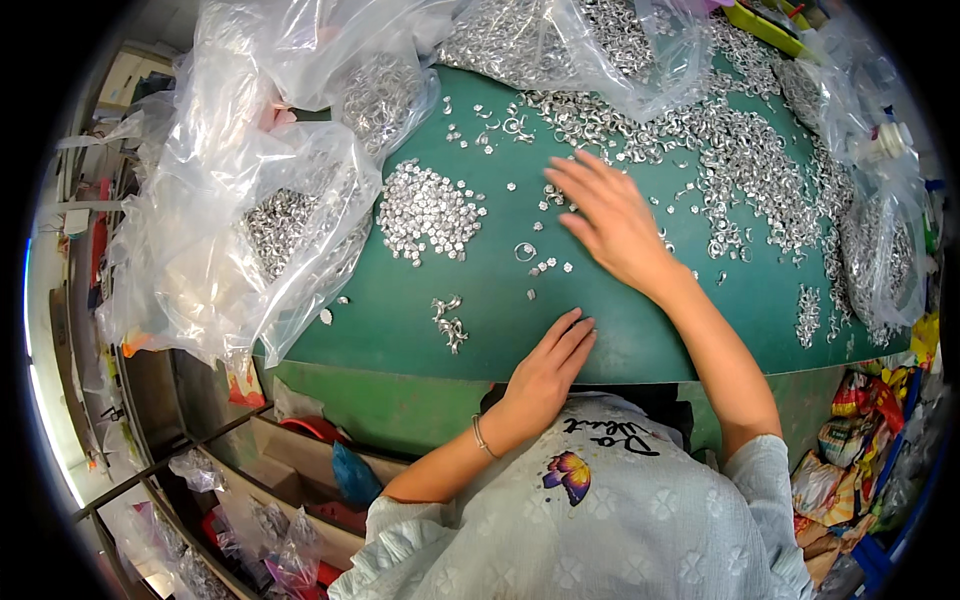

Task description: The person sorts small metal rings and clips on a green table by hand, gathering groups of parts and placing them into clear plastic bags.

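Observation:
My right hand (pixel 612 218) lies flat with fingers spread on the green table (pixel 640 330), reaching left over scattered small silver metal pieces (pixel 545 266). Its fingertips are near a loose silver ring (pixel 525 252). My left hand (pixel 548 372) rests at the table's near edge with fingers together, holding nothing, a thin bracelet on its wrist. A dense heap of small silver pieces (pixel 428 212) sits to the left of my right hand. A small cluster of joined rings (pixel 450 322) lies just left of my left hand.
Clear plastic bags (pixel 250 230) full of silver parts crowd the table's left and back. A broad spread of silver rings (pixel 740 170) covers the back right, with another bag (pixel 880 260) at the right edge. Shelves with bags (pixel 260 520) sit below left.

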Demonstrator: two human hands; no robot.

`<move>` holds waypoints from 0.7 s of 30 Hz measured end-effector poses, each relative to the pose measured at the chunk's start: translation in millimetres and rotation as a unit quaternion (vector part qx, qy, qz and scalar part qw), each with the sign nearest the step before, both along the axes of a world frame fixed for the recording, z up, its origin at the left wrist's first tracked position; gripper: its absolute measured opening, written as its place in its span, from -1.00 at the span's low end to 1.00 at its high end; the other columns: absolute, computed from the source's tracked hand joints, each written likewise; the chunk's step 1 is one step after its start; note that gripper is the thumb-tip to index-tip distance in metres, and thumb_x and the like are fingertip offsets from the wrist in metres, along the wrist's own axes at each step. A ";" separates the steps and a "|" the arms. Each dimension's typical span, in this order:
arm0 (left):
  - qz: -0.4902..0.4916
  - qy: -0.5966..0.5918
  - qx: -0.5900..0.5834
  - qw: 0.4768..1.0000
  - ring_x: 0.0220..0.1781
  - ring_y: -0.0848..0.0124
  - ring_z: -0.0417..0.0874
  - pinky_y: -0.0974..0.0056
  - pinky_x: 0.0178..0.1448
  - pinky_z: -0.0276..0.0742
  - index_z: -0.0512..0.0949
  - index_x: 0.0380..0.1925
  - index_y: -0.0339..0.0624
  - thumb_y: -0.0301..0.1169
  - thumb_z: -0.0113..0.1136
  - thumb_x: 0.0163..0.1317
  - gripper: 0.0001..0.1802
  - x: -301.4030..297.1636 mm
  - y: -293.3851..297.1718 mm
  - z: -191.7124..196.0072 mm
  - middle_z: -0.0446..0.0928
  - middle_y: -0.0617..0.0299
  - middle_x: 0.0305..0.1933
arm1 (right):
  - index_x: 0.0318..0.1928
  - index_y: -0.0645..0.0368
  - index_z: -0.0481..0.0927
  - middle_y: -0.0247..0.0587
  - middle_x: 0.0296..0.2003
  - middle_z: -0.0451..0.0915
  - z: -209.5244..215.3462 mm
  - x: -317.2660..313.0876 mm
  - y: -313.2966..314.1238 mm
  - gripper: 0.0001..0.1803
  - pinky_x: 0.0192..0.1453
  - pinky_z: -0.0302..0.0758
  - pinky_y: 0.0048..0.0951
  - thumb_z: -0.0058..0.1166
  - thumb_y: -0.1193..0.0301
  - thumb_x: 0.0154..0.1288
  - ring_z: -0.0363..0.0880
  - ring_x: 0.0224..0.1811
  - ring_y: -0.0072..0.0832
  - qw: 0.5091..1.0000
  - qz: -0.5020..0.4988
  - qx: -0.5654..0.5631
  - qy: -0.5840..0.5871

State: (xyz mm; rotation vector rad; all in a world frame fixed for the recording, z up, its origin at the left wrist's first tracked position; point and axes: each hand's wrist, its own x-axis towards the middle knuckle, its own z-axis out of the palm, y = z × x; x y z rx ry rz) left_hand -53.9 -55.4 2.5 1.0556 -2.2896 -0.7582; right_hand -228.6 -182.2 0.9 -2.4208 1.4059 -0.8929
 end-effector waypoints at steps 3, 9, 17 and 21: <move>0.005 0.020 -0.012 1.000 0.29 0.03 0.42 0.15 0.22 0.49 0.51 -0.04 -0.47 -0.70 0.06 -0.05 -0.54 7.5 2.9 -11.5 0.43 -0.04 0.16 | 0.08 0.06 0.56 -0.23 0.16 0.47 -11.5 10.7 -1.8 -0.60 0.37 0.21 -0.05 0.17 0.43 0.19 0.28 0.34 -0.16 0.997 0.046 0.001 0.069; 0.032 0.070 0.005 0.997 0.18 0.02 0.51 0.14 0.12 0.54 0.55 -0.16 -0.46 -0.77 0.06 -0.07 -0.62 8.3 3.6 -11.4 0.48 -0.03 0.01 | -0.05 0.11 0.63 -0.17 0.15 0.47 2.3 -61.1 35.9 -0.68 0.38 0.20 -0.09 0.20 0.48 0.12 0.26 0.35 -0.14 0.995 -0.020 0.013 0.100; 0.063 0.045 0.012 0.997 0.24 -0.05 0.44 0.09 0.19 0.49 0.51 -0.03 -0.45 -0.79 0.02 -0.05 -0.53 -10.4 0.3 -5.9 0.39 -0.09 0.17 | 0.20 0.11 0.45 -0.12 0.30 0.31 2.0 -37.1 71.2 -0.46 0.46 0.08 0.04 0.21 0.33 0.19 0.14 0.43 -0.08 0.985 -0.058 0.085 0.140; -0.017 -0.001 -0.008 1.000 0.34 -0.04 0.35 -0.03 0.37 0.31 0.49 0.00 -0.45 -0.76 -0.01 -0.01 -0.53 -6.1 -5.2 -0.4 0.36 -0.06 0.25 | 0.06 0.14 0.55 -0.12 0.18 0.43 10.0 -54.0 83.6 -0.61 0.38 0.17 -0.03 0.19 0.41 0.19 0.27 0.34 -0.13 0.992 -0.025 0.106 0.068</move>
